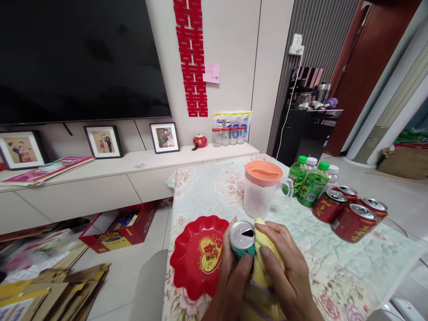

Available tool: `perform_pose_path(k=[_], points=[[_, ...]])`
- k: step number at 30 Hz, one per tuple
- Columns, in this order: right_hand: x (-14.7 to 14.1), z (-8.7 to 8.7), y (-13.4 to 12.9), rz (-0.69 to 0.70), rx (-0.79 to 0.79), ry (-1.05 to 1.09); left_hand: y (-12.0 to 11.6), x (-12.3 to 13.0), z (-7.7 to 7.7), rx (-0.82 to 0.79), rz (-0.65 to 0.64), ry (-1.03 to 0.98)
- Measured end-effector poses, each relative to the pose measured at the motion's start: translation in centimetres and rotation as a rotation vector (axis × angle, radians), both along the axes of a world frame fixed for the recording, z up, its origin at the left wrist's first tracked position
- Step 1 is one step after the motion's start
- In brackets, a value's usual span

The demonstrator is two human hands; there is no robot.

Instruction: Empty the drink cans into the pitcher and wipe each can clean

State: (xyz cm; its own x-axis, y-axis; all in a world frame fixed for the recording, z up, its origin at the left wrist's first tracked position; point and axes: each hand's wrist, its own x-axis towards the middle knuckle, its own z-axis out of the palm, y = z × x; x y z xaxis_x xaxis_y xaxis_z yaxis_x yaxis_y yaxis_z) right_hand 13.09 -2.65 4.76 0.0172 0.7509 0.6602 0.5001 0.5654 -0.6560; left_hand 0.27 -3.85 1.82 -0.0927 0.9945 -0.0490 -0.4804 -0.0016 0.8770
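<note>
My left hand is wrapped round a green drink can, its silver top facing up with the mouth hole open. A yellow cloth is bunched in my right hand, pressed against the can's right side. Left of the can lies a red scalloped plate with a gold heart design in its middle. Just beyond my hands stands a clear plastic pitcher with an orange lid.
Several red cans stand at the table's right, beside green-capped bottles and white-capped ones. Under everything is a floral tablecloth. Behind, a white cabinet carries framed photos and jars. Flattened cardboard lies on the left floor.
</note>
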Motion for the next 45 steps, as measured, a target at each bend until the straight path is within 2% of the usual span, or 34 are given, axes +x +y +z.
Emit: perform_pose_path(k=[2,4,9,12,14,20,25,28,31,34,40,45], points=[[0.0,-0.6,0.5,-0.044,0.049,-0.003,-0.3,0.4,0.3,-0.035,0.022,-0.043],[0.2,-1.2,1.2,-0.067,0.007,0.015,0.0,0.6,0.3,-0.038,-0.003,-0.105],[0.8,-2.6,2.9,-0.002,-0.258,0.059,1.7,-0.2,-1.0,0.179,-0.131,-0.106],[1.0,-3.1,3.5,0.035,-0.397,0.036,2.3,-0.7,-1.7,0.218,-0.109,-0.074],[1.0,-3.0,3.5,0.031,-0.428,0.014,2.5,-0.9,-1.8,0.199,-0.088,-0.041],[0.9,-0.9,1.9,0.013,-0.280,0.024,2.8,-0.9,-1.9,0.167,-0.076,0.069],[0.5,0.9,0.0,0.012,-0.080,0.001,2.3,-0.5,-1.8,0.109,-0.155,-0.084],[0.1,0.7,-0.2,0.002,0.042,-0.023,2.0,-0.2,-1.4,0.083,-0.194,-0.172],[-0.1,-0.1,0.4,-0.043,0.097,-0.002,1.9,-0.2,-1.0,0.083,-0.207,-0.157],[0.0,-0.9,1.4,-0.053,-0.019,0.053,1.9,-0.4,-0.9,0.103,-0.197,-0.110],[0.7,-1.9,3.0,0.051,-0.360,0.126,2.1,-0.5,-1.4,0.171,-0.147,-0.053],[0.8,-2.8,3.7,0.042,-0.444,0.099,1.9,-1.0,-0.8,0.171,-0.176,0.055]])
